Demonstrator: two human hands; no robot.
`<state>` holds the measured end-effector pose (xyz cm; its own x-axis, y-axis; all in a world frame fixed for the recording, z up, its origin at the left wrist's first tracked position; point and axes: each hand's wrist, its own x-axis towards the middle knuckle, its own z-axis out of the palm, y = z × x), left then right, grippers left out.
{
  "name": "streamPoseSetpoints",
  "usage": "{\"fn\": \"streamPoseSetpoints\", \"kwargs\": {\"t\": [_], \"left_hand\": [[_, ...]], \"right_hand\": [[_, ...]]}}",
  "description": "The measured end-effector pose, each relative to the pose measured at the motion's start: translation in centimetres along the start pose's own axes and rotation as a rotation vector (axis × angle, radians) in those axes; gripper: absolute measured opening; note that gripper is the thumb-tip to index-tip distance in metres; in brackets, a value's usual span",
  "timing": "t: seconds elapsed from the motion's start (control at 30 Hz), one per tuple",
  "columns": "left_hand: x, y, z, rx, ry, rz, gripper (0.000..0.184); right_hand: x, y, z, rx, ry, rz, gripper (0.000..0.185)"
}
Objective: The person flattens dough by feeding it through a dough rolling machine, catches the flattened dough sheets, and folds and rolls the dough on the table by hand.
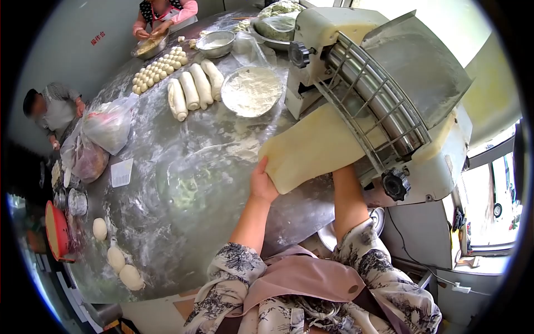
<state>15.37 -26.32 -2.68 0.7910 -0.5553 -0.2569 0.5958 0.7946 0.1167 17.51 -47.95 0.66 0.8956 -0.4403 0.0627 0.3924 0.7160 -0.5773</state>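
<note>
A long, flat sheet of dough (311, 147) comes out from under the guard of the dough sheeter (378, 94), above the floured table. My left hand (261, 183) grips the sheet's free end, thumb on top and fingers underneath. From the near side, my right hand (344, 171) reaches below the sheet close to the rollers. The dough covers its fingers, so their grip cannot be seen. Metal bars of the guard (370, 100) lie over the steel roller, and a black knob (395, 185) sits near my right forearm.
Beyond the sheet stand a bowl of flour (252, 92) and several thick dough rolls (192, 86), with rows of small dough pieces (160, 69). Plastic bags (105, 125), a white scraper (122, 173) and dough balls (117, 259) lie leftward. Two people work at the table's far edges.
</note>
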Motion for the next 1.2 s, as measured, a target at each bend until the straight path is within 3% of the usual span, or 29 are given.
{"fn": "streamPoseSetpoints", "kwargs": {"t": [0.2, 0.37, 0.43, 0.47, 0.5, 0.57, 0.63, 0.67, 0.77, 0.8, 0.9, 1.03, 1.2], "left_hand": [[-5.4, 4.0, -0.1, 0.091, 0.066, 0.024, 0.049], [-12.5, 9.6, -1.8, 0.147, 0.159, 0.084, 0.049], [-16.7, 11.7, -1.5, 0.123, 0.187, 0.127, 0.048], [-18.8, 12.8, -1.5, 0.140, 0.201, 0.151, 0.047], [-20.8, 13.9, -1.6, 0.157, 0.213, 0.173, 0.047], [-24.3, 15.9, -2.6, 0.266, 0.420, 0.211, 0.047], [-27.0, 17.6, -6.5, 0.336, 0.575, 0.205, 0.048], [-27.6, 18.0, -9.4, 0.409, 0.746, 0.283, 0.042], [-30.3, 18.8, -19.5, 1.378, 1.201, 0.347, 0.041], [-30.8, 17.5, -18.1, 1.350, 1.118, 0.501, 0.044], [-31.3, 14.9, -16.1, 1.859, 1.161, 0.635, 0.049], [-29.9, 12.6, -14.1, 1.958, 1.307, 0.683, 0.048], [-29.4, 13.0, -15.1, 2.068, 1.195, 0.740, 0.040]], "right_hand": [[-3.6, 3.5, 3.3, -0.349, -0.097, 0.048, 0.038], [-7.6, 7.8, 7.2, -1.295, -0.380, -0.207, 0.035], [-9.2, 9.1, 8.1, -1.511, -0.499, -0.288, 0.034], [-10.3, 10.0, 8.2, -1.533, -0.542, -0.267, 0.033], [-11.3, 11.1, 6.7, -1.273, -0.556, -0.202, 0.036], [-14.7, 11.7, 4.5, -0.453, -0.477, 0.350, 0.043], [-18.5, 14.5, -0.5, -0.039, -0.172, 0.861, 0.046], [-19.7, 14.0, -0.2, -0.053, -0.102, 0.894, 0.051], [-20.2, 12.0, 0.3, -0.136, -0.048, 1.010, 0.059], [-20.0, 11.5, 0.5, -0.211, -0.048, 1.000, 0.059], [-19.1, 11.2, 0.3, -0.382, -0.032, 0.932, 0.055], [-19.5, 11.5, 1.2, -0.607, -0.085, 0.893, 0.051], [-21.3, 12.2, 0.4, -0.979, -0.290, 0.722, 0.042]]}}
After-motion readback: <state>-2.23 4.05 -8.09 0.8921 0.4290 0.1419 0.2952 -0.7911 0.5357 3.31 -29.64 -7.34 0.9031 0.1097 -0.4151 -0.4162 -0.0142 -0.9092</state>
